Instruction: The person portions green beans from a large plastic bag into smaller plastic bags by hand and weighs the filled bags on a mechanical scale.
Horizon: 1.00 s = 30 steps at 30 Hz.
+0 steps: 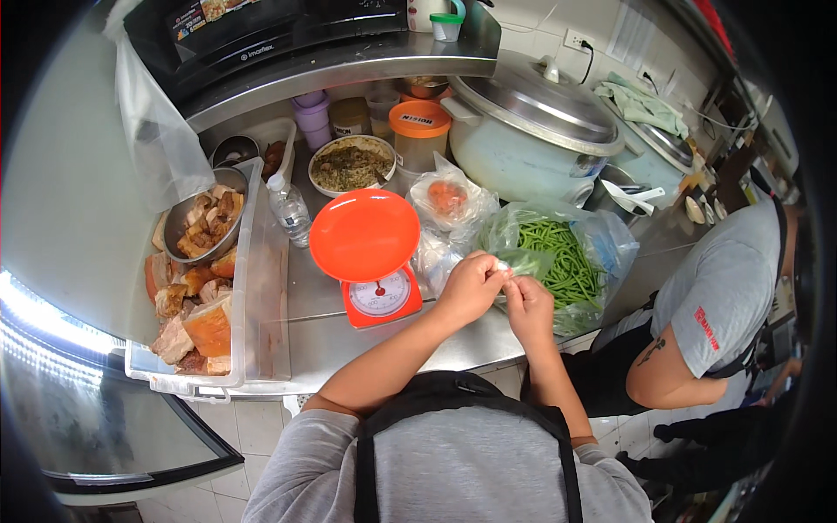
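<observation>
Nearest the body, on the steel counter (331, 336): a clear plastic bin (261, 288) at left holding chunks of roasted pork (196, 327), with a metal bowl (179, 228) of smaller cut pieces resting on top of them.

Centre: a red kitchen scale (380, 292) with an orange pan — the pan carries nothing. A small water bottle (289, 209) stands just beside it, left.

Right of the scale: a clear plastic bag (602, 244) lying open on the counter, filled with green beans (562, 257). The beans are long, thin, bright green, loosely piled.

Hands: the left hand (471, 283) and right hand (527, 307) meet at the bag's near edge, fingers curled in, both pinching one small pale piece between the fingertips; what it is — too small to tell. Hands touch each other.

Behind the hands: a knotted plastic bag (449, 202) with something orange inside.

Farther back: a white bowl (324, 187) of dark shredded greens, an orange-lidded jar (418, 131), a purple container (311, 118). Far right, a large rice cooker (523, 139) with its lid on.

Another person in a grey shirt (719, 296) stands at the right.
</observation>
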### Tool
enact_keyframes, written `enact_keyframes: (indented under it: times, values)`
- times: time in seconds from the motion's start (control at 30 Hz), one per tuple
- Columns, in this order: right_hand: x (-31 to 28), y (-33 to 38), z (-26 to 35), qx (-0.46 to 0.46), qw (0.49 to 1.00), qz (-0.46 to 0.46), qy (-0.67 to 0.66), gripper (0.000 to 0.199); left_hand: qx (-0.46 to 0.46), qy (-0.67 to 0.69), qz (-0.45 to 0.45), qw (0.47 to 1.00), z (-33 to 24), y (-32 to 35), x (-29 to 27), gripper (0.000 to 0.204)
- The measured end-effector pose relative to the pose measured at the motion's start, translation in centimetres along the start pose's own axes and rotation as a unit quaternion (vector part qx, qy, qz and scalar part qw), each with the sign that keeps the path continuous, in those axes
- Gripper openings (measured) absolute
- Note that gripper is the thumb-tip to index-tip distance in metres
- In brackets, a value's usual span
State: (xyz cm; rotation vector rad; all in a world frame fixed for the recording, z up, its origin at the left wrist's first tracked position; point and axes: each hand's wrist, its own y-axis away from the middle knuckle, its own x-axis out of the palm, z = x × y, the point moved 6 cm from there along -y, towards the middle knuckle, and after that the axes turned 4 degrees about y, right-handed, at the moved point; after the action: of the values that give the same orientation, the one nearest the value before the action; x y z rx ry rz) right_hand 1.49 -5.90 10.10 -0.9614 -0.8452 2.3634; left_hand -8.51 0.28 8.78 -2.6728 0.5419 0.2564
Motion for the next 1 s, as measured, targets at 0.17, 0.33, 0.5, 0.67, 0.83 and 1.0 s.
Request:
enact_keyframes:
  times: [0.17,0.33,0.5,0.67,0.83,1.0]
  values:
    - [-1.4,-0.8,4.2,-0.144,0.973,0.097,0.149,0.010,0.020,0.032,0.035,0.999,-0.5,2.2,-1.6,0.014]
    - [3.0,3.7,-0.8,0.123,0.942,0.230,-0.212,0.020,0.085,-0.024,0.112,0.990,0.5,5.3,-2.2,0.019]
    - [7.3,8.6,-5.7,0.339,0.797,0.292,-0.405,0.007,0.014,-0.093,0.097,0.991,3.9,7.9,-1.9,0.018]
    - [8.2,7.5,-4.2,0.287,0.770,0.366,-0.437,0.011,0.045,-0.051,0.058,0.996,3.7,7.8,-2.4,0.017]
    - [7.8,7.9,-3.5,0.300,0.741,0.397,-0.451,0.009,0.016,0.017,0.111,0.994,3.8,8.1,-2.1,0.014]
    - [7.9,8.4,-3.6,0.314,0.762,0.367,-0.432,0.007,-0.073,0.065,0.070,0.993,5.3,8.2,-1.9,0.007]
